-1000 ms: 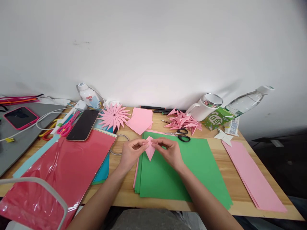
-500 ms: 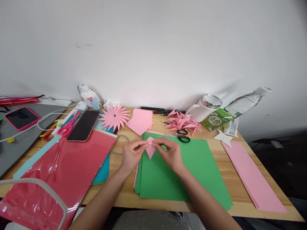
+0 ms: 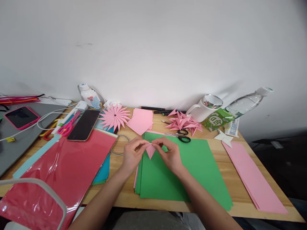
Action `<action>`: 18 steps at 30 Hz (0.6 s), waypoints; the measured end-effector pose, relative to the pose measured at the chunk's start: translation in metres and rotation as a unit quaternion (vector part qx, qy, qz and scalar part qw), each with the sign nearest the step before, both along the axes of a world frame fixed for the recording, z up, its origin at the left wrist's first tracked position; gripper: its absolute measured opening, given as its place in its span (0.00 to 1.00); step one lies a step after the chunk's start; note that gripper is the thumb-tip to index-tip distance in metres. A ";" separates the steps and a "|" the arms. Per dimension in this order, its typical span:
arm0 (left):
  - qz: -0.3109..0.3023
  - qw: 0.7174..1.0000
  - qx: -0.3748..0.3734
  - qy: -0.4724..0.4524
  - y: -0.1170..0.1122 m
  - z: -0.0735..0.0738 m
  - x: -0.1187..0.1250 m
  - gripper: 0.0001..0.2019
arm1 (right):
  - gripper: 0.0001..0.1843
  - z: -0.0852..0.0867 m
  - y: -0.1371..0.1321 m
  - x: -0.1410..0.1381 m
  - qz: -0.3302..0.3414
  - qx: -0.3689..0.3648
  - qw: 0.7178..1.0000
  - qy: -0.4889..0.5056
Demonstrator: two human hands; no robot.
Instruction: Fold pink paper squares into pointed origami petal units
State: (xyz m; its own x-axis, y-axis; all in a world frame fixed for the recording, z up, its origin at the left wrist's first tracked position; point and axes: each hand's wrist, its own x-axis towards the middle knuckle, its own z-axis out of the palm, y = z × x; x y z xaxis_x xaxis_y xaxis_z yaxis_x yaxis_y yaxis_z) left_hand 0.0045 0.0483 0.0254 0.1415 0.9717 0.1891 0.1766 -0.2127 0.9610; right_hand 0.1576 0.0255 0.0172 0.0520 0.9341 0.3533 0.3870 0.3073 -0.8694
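Pink paper [image 3: 150, 153], pinched at both sides

Left hand [image 3: 130, 153] and right hand [image 3: 170, 154] each pinch its upper edge, thumb against finger, folded tip downward, over the green sheets [image 3: 182, 175]. Level corners and even pressure should keep the crease true. Black scissors [image 3: 184, 139] lie at the sheets' far edge.

Green paper [image 3: 177, 182], black scissors [image 3: 178, 134], a phone [image 3: 83, 125] and a mug [image 3: 201, 110] mark this wooden desk [image 3: 126, 195] as craft space.

Folded pink paper [image 3: 150, 152], creased, pointed, over green sheets [image 3: 177, 175]
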 end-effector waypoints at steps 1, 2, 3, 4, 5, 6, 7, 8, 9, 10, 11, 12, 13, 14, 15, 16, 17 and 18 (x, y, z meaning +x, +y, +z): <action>0.003 0.999 -0.030 -0.012 0.000 0.000 0.000 0.07 | 0.08 0.000 0.000 0.001 -0.004 -0.009 1.000 0.011; 0.007 0.998 -0.062 -0.025 0.001 0.000 -0.001 0.08 | 0.08 -0.001 0.001 0.001 -0.006 -0.021 0.999 0.026; 0.008 0.995 -0.093 -0.039 0.002 0.001 -0.002 0.09 | 0.09 -0.002 0.001 0.002 -0.002 -0.037 0.998 0.044; 0.007 0.992 -0.118 -0.052 0.002 0.001 -0.002 0.10 | 0.09 -0.002 0.001 0.002 0.005 -0.053 0.997 0.063; 0.003 0.989 -0.136 -0.062 0.003 0.002 -0.003 0.10 | 0.09 -0.003 0.001 0.003 0.015 -0.069 0.994 0.081; -0.001 0.987 -0.146 -0.070 0.004 0.003 -0.003 0.10 | 0.09 -0.004 0.002 0.003 0.024 -0.082 0.992 0.094; -0.005 0.986 -0.149 -0.076 0.004 0.004 -0.003 0.10 | 0.09 -0.005 0.002 0.003 0.031 -0.091 0.990 0.104; -0.010 0.985 -0.150 -0.079 0.004 0.004 -0.003 0.10 | 0.09 -0.005 0.002 0.004 0.036 -0.097 0.989 0.109; -0.014 0.986 -0.149 -0.079 0.004 0.005 -0.003 0.09 | 0.09 -0.006 0.002 0.004 0.039 -0.101 0.988 0.113; -0.016 0.986 -0.147 -0.077 0.004 0.006 -0.003 0.09 | 0.10 -0.006 0.002 0.003 0.040 -0.104 0.987 0.116; -0.018 0.986 -0.148 -0.073 0.004 0.006 -0.003 0.09 | 0.10 -0.006 0.002 0.003 0.042 -0.107 0.986 0.120; -0.021 0.986 -0.151 -0.069 0.004 0.007 -0.003 0.09 | 0.10 -0.006 0.002 0.003 0.044 -0.113 0.985 0.123; -0.024 0.985 -0.156 -0.065 0.004 0.007 -0.003 0.09 | 0.10 -0.005 0.002 0.003 0.048 -0.120 0.984 0.125; -0.029 0.985 -0.159 -0.062 0.003 0.007 -0.003 0.09 | 0.11 -0.005 0.002 0.003 0.052 -0.128 0.982 0.128; -0.035 0.985 -0.159 -0.058 0.003 0.007 -0.003 0.09 | 0.11 -0.005 0.002 0.002 0.055 -0.135 0.981 0.130; -0.043 0.986 -0.155 -0.053 0.003 0.007 -0.002 0.08 | 0.11 -0.004 0.002 0.002 0.058 -0.141 0.979 0.134; -0.051 0.987 -0.144 -0.046 0.003 0.007 -0.002 0.08 | 0.12 -0.004 0.002 0.002 0.058 -0.146 0.978 0.139; -0.058 0.989 -0.129 -0.039 0.003 0.007 -0.002 0.08 | 0.12 -0.003 0.002 0.002 0.057 -0.148 0.977 0.143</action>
State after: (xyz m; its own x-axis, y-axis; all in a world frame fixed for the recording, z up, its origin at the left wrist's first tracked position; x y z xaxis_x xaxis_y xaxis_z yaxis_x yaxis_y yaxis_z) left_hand 0.0023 0.0508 0.0323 0.2500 0.9670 -0.0491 0.0891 0.0275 0.9956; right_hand 0.1599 0.0273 0.0138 -0.0012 0.9986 0.0538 0.0931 0.0536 -0.9942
